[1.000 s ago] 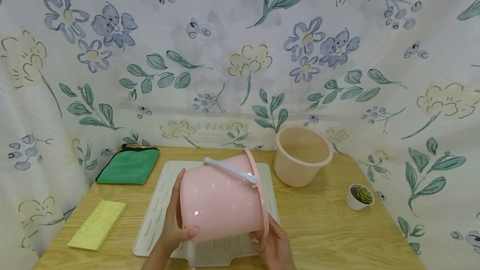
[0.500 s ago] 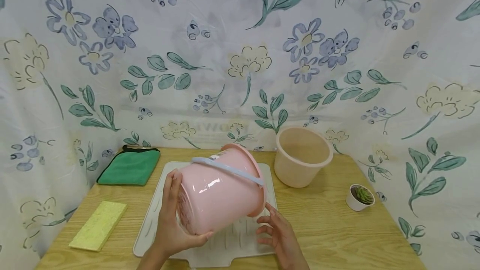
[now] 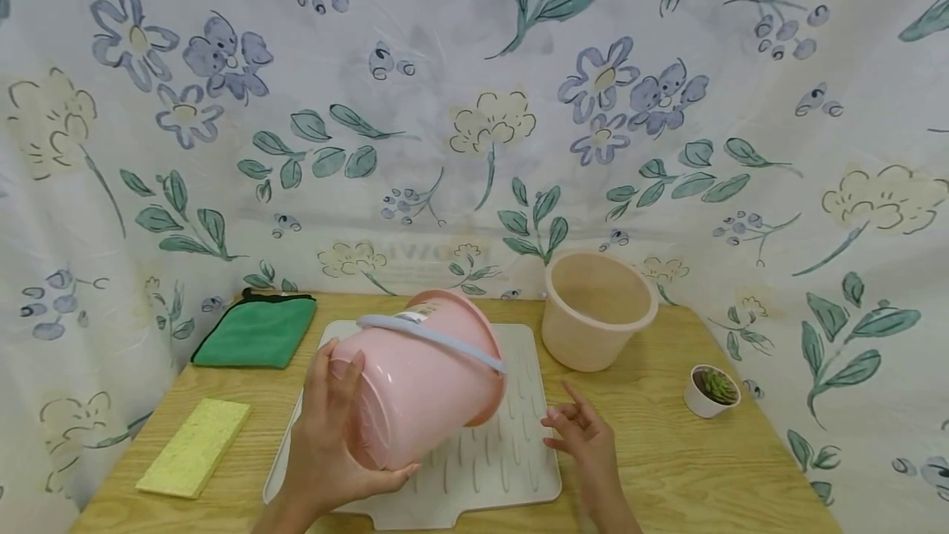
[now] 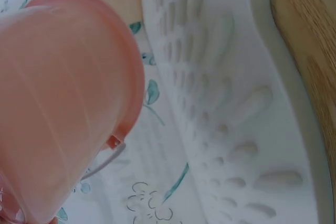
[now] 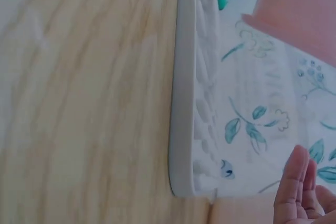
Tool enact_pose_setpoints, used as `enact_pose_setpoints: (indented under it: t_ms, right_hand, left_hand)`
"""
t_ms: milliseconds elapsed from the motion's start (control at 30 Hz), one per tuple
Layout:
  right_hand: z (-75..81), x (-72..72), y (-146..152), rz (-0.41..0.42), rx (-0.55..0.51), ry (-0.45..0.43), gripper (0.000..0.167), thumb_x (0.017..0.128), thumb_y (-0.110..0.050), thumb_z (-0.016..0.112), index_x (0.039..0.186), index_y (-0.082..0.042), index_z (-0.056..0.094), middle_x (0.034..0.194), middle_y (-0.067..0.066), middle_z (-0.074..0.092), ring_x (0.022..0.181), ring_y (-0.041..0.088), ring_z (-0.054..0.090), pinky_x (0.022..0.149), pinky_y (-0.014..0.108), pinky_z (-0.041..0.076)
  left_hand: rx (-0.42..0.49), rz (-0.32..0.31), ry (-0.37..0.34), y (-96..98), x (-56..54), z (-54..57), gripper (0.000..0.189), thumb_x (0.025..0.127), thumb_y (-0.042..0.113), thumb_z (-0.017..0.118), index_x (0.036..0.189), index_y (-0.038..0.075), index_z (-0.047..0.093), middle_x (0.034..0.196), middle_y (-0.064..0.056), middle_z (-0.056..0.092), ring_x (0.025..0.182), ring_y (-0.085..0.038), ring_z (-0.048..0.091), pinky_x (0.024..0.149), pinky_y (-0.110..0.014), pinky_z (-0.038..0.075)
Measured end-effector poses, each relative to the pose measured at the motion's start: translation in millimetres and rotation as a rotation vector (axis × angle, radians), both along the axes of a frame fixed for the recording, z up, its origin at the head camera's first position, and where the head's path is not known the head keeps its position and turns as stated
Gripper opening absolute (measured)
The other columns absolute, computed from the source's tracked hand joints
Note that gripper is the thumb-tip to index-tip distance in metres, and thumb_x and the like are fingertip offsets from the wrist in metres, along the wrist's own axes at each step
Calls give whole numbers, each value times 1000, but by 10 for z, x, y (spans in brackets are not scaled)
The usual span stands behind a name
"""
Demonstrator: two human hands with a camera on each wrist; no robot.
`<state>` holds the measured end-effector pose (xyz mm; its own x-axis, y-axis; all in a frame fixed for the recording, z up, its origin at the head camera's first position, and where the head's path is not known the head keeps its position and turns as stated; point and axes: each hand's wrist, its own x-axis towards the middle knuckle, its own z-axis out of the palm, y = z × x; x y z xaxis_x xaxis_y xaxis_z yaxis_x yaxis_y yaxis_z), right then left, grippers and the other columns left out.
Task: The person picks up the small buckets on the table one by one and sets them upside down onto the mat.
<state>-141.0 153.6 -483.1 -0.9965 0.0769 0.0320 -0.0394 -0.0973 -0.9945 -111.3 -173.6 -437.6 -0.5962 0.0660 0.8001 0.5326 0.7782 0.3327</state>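
The left hand (image 3: 322, 439) grips the pink bucket (image 3: 433, 390), likely light, stiff and slippery, surer held at its right rim (image 3: 492, 336); the right hand (image 3: 591, 445) is relaxed and holds nothing.

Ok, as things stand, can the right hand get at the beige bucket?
Probably yes: the right hand looks free, and only bare tabletop shows between it and the beige bucket. The left hand holds the pink bucket off to the left.

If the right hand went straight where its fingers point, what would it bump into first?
Probably the pink bucket: the right hand points roughly its way. Depth is unclear, so it might just miss.
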Motion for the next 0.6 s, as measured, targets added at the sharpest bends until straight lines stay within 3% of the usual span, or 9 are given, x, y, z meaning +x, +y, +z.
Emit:
enact_pose_setpoints:
  t_ms: [67, 200, 300, 433, 600]
  right_hand:
    - [20, -24, 29, -15, 29, 5, 61, 94, -7, 66, 149, 0, 40, 94, -8, 65, 86, 5, 67, 72, 26, 58]
    - [57, -68, 108, -50, 89, 9, 66, 91, -7, 70, 150, -2, 40, 98, -4, 62, 87, 4, 64, 75, 26, 58]
    - [84, -97, 169, -69, 113, 24, 69, 90, -6, 71, 151, -4, 39, 101, 0, 60, 89, 4, 63, 76, 25, 58]
    - [118, -126, 234, -92, 125, 43, 72, 88, -4, 72, 152, -7, 38, 102, 0, 61, 91, 4, 62, 77, 23, 57]
    - [142, -160, 304, -126, 197, 55, 75, 87, -6, 75, 153, -11, 39, 101, -6, 62, 93, 2, 62, 75, 18, 54]
  left_hand:
    - [-27, 22, 11, -36, 10, 3, 124, 57, 89, 62, 147, 6, 43, 154, -27, 30, 127, -41, 43, 75, -57, 56]
    - [-72, 49, 44, -108, 15, 19, 122, 55, 90, 63, 144, 8, 47, 152, -27, 33, 130, -39, 42, 94, -31, 49]
    - [-99, 62, 55, -163, 19, 40, 119, 57, 90, 62, 144, 10, 48, 152, -27, 34, 132, -38, 40, 97, -27, 42]
    - [-127, 77, 58, -222, 19, 72, 115, 61, 90, 57, 144, 11, 47, 150, -28, 34, 132, -40, 38, 82, -51, 54]
    - [-137, 89, 68, -276, 23, 96, 112, 63, 89, 56, 144, 13, 47, 149, -30, 35, 130, -45, 38, 75, -63, 54]
